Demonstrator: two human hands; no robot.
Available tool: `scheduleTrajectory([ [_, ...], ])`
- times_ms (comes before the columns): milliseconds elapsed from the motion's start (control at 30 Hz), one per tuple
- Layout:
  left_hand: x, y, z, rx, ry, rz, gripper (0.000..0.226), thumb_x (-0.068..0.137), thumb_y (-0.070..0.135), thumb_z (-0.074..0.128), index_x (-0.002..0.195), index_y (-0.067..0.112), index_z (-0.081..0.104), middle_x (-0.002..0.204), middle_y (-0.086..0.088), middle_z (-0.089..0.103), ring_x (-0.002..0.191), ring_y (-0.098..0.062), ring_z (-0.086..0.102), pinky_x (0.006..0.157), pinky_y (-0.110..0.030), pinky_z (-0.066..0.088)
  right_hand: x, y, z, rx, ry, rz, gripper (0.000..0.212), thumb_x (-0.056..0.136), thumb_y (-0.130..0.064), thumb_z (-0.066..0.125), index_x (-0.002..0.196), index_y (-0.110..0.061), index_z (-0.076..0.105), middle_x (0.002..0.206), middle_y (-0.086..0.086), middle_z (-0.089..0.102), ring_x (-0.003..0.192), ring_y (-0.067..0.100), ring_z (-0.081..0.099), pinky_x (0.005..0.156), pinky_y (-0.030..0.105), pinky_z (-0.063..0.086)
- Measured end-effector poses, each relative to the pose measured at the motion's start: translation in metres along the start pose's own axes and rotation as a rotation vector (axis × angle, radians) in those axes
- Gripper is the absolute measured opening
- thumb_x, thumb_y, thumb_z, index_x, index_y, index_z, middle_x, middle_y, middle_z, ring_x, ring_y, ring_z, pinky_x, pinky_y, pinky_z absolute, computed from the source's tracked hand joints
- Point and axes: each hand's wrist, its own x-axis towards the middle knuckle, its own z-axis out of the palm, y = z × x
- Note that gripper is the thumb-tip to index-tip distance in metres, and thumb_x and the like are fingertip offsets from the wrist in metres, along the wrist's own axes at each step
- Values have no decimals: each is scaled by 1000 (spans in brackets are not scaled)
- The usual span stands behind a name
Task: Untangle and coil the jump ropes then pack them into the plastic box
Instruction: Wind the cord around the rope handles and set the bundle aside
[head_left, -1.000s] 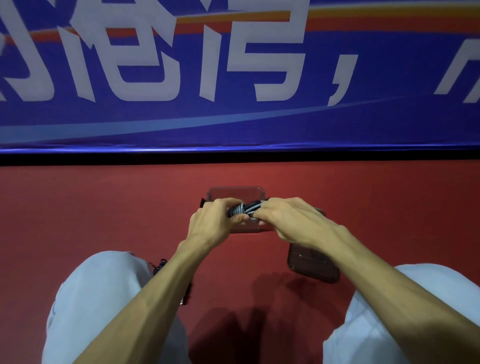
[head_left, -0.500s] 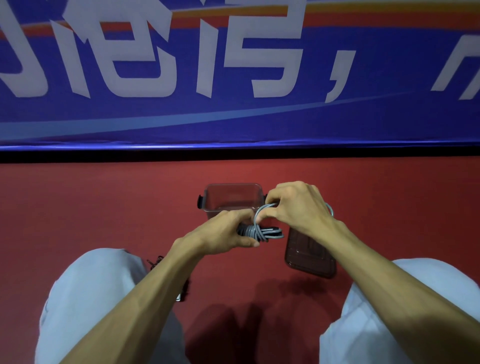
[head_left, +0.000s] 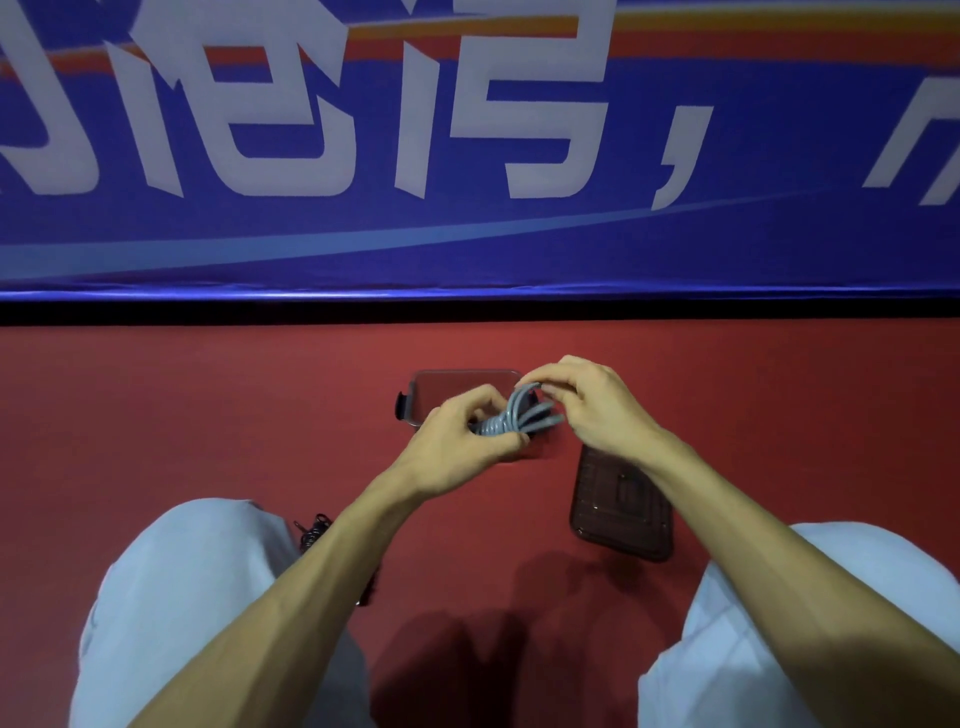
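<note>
Gripping rope (head_left: 511, 420) above open box (head_left: 457, 382)

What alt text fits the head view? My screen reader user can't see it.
Both hands, left hand and right hand, wind a grey jump rope into a bundle above an open plastic box on a red floor. The box lid lies beside it.

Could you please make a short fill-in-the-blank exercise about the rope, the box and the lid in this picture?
1. Both hands hold a coiled rope of ____ colour.
2. The box on the red floor stands open; its ____ lies beside it, under the right forearm.
3. The left hand grips the bundle; the ____ hand pinches a loop above it.

Missing words: grey; lid; right
</note>
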Motion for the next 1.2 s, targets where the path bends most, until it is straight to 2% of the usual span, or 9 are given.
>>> scheduleTrajectory([
  [167, 1, 9, -8, -145, 110, -38, 6, 87, 25, 69, 92, 29, 68, 75, 10, 69, 67, -7, 61, 64, -26, 48, -5, -7, 2, 18, -84, 21, 34, 95, -3, 46, 106, -27, 67, 75, -8, 65, 61, -3, 54, 63, 4, 37],
  [267, 1, 7, -7, -191, 125, -58, 36, 86, 27, 70, 120, 37, 63, 90, 2, 72, 75, -11, 64, 71, -26, 52, -7, -11, 5, 7, -139, 27, 34, 96, -9, 45, 92, -40, 59, 62, -3, 62, 54, -2, 54, 59, 15, 41],
  [333, 0, 8, -7, -236, 100, -33, 49, 89, 18, 67, 129, 45, 55, 89, 13, 71, 75, -2, 61, 73, -17, 49, -8, -12, 7, -29, -154, 21, 29, 97, -16, 46, 77, -37, 53, 60, -3, 61, 56, 3, 56, 64, 26, 45],
  [400, -1, 9, -8, -216, 100, -19, 41, 91, 12, 64, 115, 46, 62, 90, 24, 70, 82, 3, 63, 77, -12, 47, -8, -11, 6, -72, -159, 26, 27, 98, -24, 47, 74, -35, 53, 60, -5, 60, 64, 15, 59, 70, 35, 49],
  [533, -2, 9, -9, -135, 122, -44, 26, 89, 22, 65, 96, 47, 70, 78, 18, 72, 75, -2, 64, 76, -27, 50, -11, -16, 6, -142, -217, 27, 24, 99, -35, 43, 115, -30, 60, 92, 1, 68, 92, 28, 62, 80, 42, 50],
  [733, 2, 7, -10, -13, 224, -122, 28, 69, 54, 58, 96, 57, 67, 82, 14, 73, 80, -21, 69, 79, -52, 55, -14, -21, 3, -295, -233, 120, 45, 99, -51, 37, 79, -18, 59, 75, 5, 61, 80, 31, 60, 69, 39, 48],
  [900, 4, 0, -17, 106, 320, -174, 28, 74, 54, 62, 102, 54, 63, 76, 21, 68, 83, -25, 69, 76, -44, 56, -15, -24, 2, -300, -260, 143, 40, 101, -50, 32, 94, -20, 58, 93, 8, 65, 90, 32, 61, 78, 44, 49],
  [1100, 1, 3, -19, 395, 392, -202, 35, 86, 44, 62, 121, 46, 61, 108, 13, 70, 106, -19, 63, 76, -30, 41, -18, -34, -2, -376, -226, -142, 22, 103, -36, 34, 94, -22, 48, 91, -2, 57, 90, 30, 59, 68, 38, 41],
  [1200, 2, -4, -18, 445, 299, -181, 39, 82, 45, 67, 121, 48, 62, 108, 15, 70, 106, -16, 64, 77, -32, 46, -20, -35, -6, -548, -173, -363, 16, 102, -31, 40, 90, -22, 47, 91, -4, 59, 89, 28, 60, 61, 33, 31],
])
